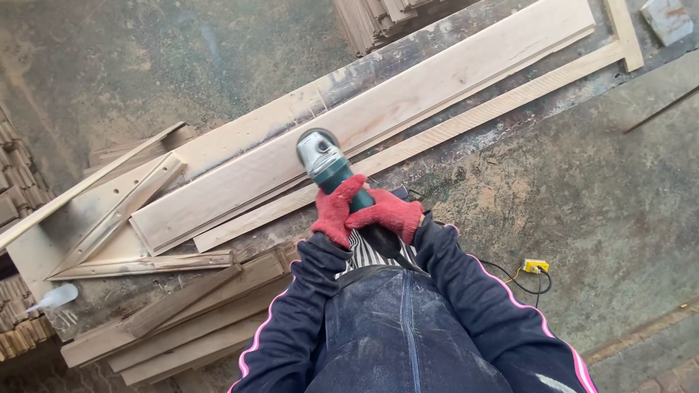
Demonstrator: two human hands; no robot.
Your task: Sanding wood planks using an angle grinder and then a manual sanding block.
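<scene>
A long pale board (349, 138) is laid across the floor (597, 189). A green grinder (325, 166) is pressed onto it, gripped by left hand (336, 209) and right hand (389, 212) (red gloves); steady, even pressure is best kept.

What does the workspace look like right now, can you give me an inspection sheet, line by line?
Surface: dusty concrete floor, sawdust scattered.
Job's things: green and silver angle grinder resting on a long pale plank; a narrower strip lies beside it.
Clutter: darker boards stacked near the feet, a clear plastic bottle, stacked wood.
Grippers: left hand and right hand, both in red gloves, grip the grinder's body.
Cables: black cord running to a yellow socket box.
Surroundings: more stacked wood at the left edge.
</scene>
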